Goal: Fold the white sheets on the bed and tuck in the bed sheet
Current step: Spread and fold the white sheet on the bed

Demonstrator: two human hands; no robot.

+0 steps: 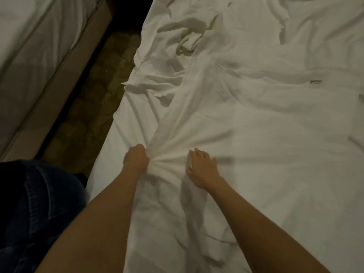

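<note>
The white sheet [236, 125] lies rumpled across the bed [106, 164], spreading ahead of both hands. The left hand [136, 159] is clenched around a gathered bunch of it; the right hand [201, 168] rests flat beside, fingers relaxed. Being soft, light and limp, it should fold best held by an edge or corner.

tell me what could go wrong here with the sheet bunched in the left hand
The left hand grips a tight bunch of the white sheet, so pulling may drag in new creases. The right hand lies flat and open, so the cloth may slip under it. The crumpled edge near the bedside could slide to the floor.
</note>
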